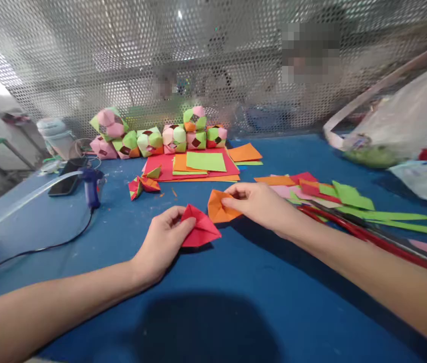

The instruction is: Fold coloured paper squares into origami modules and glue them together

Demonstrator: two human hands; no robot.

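Note:
My left hand (164, 242) pinches a folded red paper piece (200, 229) between thumb and fingers, just above the blue table (198, 277). To its right, my right hand (254, 204) grips a folded orange paper piece (217, 206) by its right side. The two pieces are close to each other, the orange one slightly farther back. Beyond my left hand lies a small red, green and orange folded paper unit (145, 184). Behind the hands is a stack of coloured paper sheets (194, 164), red at the bottom and green on top.
Several finished paper balls (153, 141) line the back by a perforated metal screen (133, 75). A blue glue gun (91, 186) with a cord and a phone (65, 176) are at left. Paper scraps (349, 194), red-handled scissors (364, 232) and a plastic bag (410, 111) lie at right.

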